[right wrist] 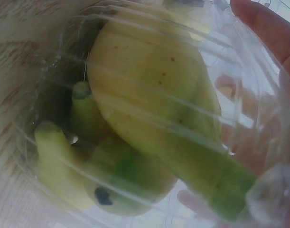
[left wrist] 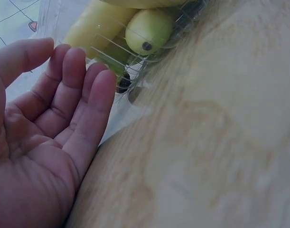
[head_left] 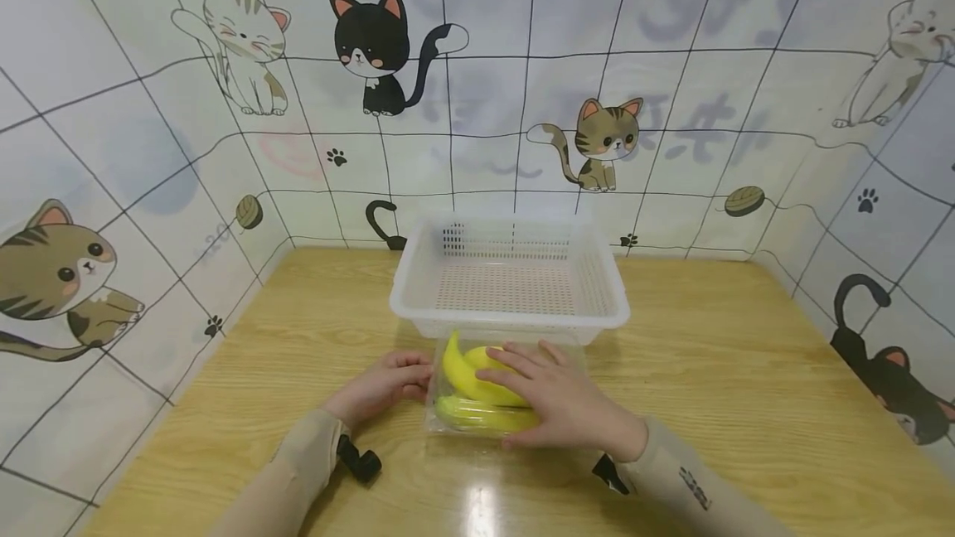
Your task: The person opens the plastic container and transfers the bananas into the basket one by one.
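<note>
A clear plastic box [head_left: 485, 437] on the table holds several yellow bananas [head_left: 481, 414]; some have green ends and dark tips in the wrist views. My right hand [head_left: 563, 396] lies across the right part of the box with its fingers spread over the top. Through the clear plastic, the right wrist view shows bananas [right wrist: 149, 80] close up, with fingers [right wrist: 263, 28] beyond it. My left hand [head_left: 388, 386] is at the left side of the box, palm turned toward it. Its fingers [left wrist: 71, 90] are slightly bent, with the tips right at the plastic wall, and hold nothing.
A white slotted plastic basket [head_left: 507, 321] stands directly behind the box, near the back wall. The wooden table [head_left: 701, 388] is enclosed by a white tiled-pattern cloth [head_left: 485, 164] printed with cartoon cats at the back and sides.
</note>
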The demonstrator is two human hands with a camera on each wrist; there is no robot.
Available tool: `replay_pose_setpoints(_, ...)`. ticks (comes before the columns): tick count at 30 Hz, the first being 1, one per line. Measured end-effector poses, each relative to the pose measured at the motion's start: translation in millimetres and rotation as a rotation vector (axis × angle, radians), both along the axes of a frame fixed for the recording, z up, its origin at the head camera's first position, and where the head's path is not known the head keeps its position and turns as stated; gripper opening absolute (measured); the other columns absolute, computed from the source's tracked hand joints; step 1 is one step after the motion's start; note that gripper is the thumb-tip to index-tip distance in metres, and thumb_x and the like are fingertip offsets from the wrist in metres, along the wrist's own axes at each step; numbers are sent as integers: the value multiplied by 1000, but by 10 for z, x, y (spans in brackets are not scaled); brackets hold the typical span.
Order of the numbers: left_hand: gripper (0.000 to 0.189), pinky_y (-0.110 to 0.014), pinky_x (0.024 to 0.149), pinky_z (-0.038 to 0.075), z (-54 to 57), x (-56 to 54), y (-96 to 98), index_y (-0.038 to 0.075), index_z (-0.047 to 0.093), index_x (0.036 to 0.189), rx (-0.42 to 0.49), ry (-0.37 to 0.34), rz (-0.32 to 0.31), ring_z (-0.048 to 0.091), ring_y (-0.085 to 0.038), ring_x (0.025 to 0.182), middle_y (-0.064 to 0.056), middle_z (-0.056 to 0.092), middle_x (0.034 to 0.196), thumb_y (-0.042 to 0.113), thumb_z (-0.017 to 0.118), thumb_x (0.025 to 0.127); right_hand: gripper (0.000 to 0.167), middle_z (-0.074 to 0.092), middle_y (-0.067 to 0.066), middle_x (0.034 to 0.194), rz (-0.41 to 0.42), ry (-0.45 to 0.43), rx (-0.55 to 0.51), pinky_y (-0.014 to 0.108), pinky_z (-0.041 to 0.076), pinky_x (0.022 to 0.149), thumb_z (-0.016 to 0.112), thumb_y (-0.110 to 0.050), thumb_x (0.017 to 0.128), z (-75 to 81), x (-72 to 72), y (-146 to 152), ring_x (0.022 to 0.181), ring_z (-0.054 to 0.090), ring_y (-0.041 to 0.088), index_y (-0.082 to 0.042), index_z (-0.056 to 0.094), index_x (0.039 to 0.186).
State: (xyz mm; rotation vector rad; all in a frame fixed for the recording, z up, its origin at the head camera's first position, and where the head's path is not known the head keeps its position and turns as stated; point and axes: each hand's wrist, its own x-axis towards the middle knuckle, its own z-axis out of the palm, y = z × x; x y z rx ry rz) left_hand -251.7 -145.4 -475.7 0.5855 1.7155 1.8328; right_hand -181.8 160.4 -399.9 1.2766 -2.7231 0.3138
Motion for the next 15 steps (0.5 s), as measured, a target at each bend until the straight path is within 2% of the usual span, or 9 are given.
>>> replay_pose_setpoints(8,14,-36,85,52,2,-7,0,2,61,102,-1,-12,17,63,-20,92,-8,64,100,12,51,100,78,33,0,154,-5,9,-17,63,20,106,67,-61,80,-1,-9,-7,141,29,26,-28,41,146)
replay_pose_setpoints(15,19,-37,85,52,35,11,-1,-2,60,106,-21,-3,13,63,-20,91,-8,64,99,15,53,100,78,31,-4,155,-26,-33,-29,61,17,109,59,-64,85,-27,-16,-3,142,27,23,-26,36,150)
